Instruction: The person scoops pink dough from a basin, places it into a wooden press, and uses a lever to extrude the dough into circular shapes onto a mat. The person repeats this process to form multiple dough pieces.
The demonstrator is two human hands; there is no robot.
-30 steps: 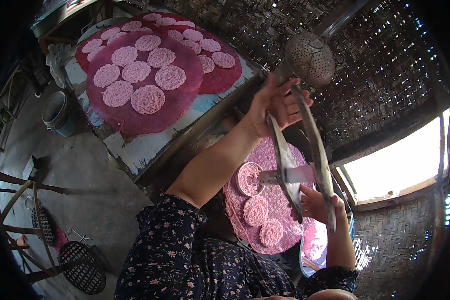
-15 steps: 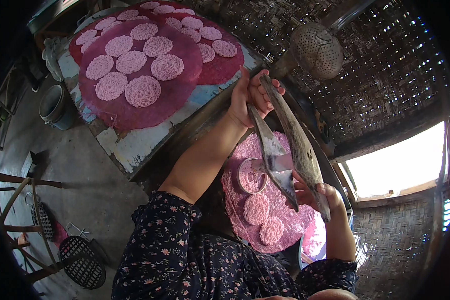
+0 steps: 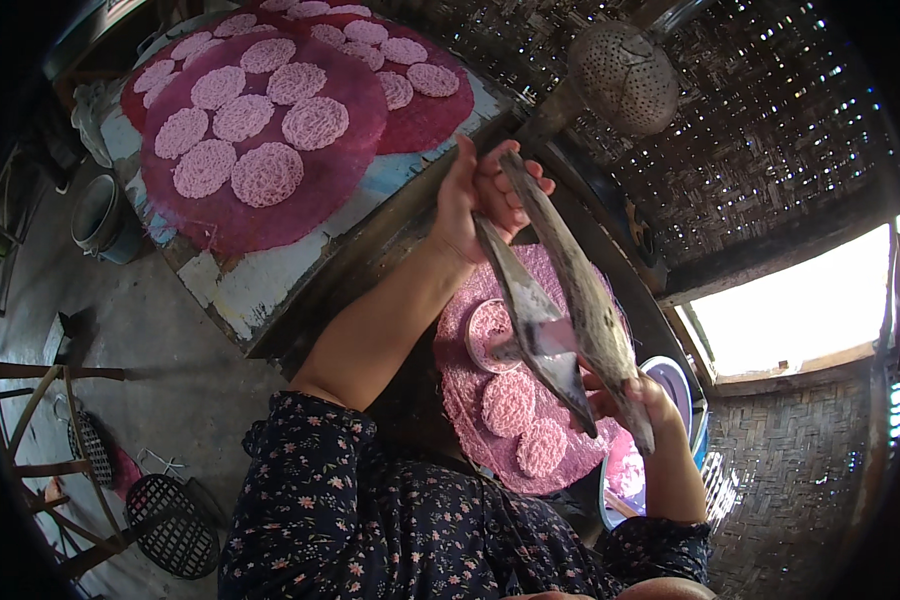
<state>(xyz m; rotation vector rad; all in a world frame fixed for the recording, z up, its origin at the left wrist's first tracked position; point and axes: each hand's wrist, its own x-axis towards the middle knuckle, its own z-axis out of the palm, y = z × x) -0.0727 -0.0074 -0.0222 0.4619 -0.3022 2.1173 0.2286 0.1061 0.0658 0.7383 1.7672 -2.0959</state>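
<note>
Both my hands hold a weathered wooden hand press (image 3: 585,290) made of two long, tapered bars set close together, with a short piece joining them midway. My left hand (image 3: 485,200) has its fingers curled behind the far end, thumb stretched up. My right hand (image 3: 660,405) is closed round the near end of the upper bar. Beneath lies a round pink mat (image 3: 470,440). On it a thin ring (image 3: 470,340) surrounds pink strands, partly hidden by the press. Nearer me are two discs of pink strands, a larger one (image 3: 508,404) and a smaller one (image 3: 542,447).
On a worn table (image 3: 240,290) at the far left, dark pink round mats (image 3: 360,185) carry several pink strand discs. A basin (image 3: 670,375) with pink matter stands right of my mat. A perforated ladle (image 3: 625,80) hangs by the woven wall. A bucket (image 3: 100,215) stands left.
The view has shifted a little, so the table and mat appear farther left and up. The press has moved slightly toward me over the mat. Both hands keep their hold.
</note>
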